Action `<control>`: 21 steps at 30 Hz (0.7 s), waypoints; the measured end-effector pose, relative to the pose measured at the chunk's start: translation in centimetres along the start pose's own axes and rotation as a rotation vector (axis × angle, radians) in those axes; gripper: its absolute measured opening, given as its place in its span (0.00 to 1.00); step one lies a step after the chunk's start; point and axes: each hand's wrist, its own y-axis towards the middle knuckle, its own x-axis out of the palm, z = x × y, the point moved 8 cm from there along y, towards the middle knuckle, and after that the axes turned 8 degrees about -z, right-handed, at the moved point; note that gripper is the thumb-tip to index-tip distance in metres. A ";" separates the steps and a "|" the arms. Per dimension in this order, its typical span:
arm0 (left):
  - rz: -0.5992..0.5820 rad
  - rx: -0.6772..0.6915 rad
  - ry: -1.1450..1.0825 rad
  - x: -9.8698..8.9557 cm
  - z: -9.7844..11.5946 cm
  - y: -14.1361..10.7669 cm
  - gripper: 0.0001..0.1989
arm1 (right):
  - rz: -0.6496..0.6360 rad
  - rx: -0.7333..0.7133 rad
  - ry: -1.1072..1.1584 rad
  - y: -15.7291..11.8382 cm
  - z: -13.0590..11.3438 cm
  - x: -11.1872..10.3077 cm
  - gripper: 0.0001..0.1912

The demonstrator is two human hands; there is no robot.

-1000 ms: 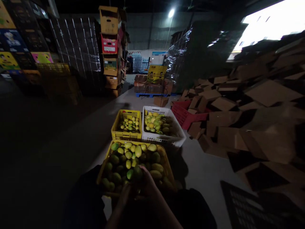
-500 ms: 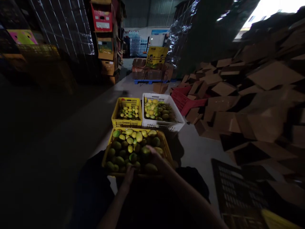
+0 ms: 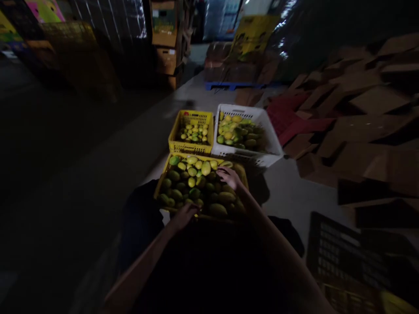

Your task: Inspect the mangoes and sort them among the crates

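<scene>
Fruit (image 3: 206,168) fills the nearest yellow crate (image 3: 242,173); reaching seems in hand.
Right hand (image 3: 229,177) hangs over it, grip spread; left hand (image 3: 186,216), I cannot tell; picking would call for closing around one.

Left hand (image 3: 185,216) dim; fingertips fade into shadow, grip on fruit (image 3: 218,210) unclear. Right hand (image 3: 229,176) above crate; whether fingertips touch anything, cannot tell. Forearms (image 3: 278,244) cut by bottom edge. Near yellow crate (image 3: 161,185): front right corner lost in dark. Red crate (image 3: 284,115) partly hidden among cardboard boxes (image 3: 379,100). Print on yellow carton (image 3: 255,35) blurred, unreadable. Yellow piece (image 3: 397,303), bottom right, cut off, unidentifiable.
</scene>
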 end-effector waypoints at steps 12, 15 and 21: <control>-0.409 -0.399 0.250 -8.0 -7.9 -24.0 0.21 | -0.223 0.086 0.290 -4.5 3.1 3.3 0.20; -0.567 -0.621 0.378 -6.6 -12.1 -28.0 0.11 | -0.228 0.098 0.308 -5.8 3.5 3.5 0.16; -0.484 -0.701 0.532 -4.3 -15.5 -27.5 0.13 | -0.281 0.106 0.321 -8.4 3.1 4.4 0.16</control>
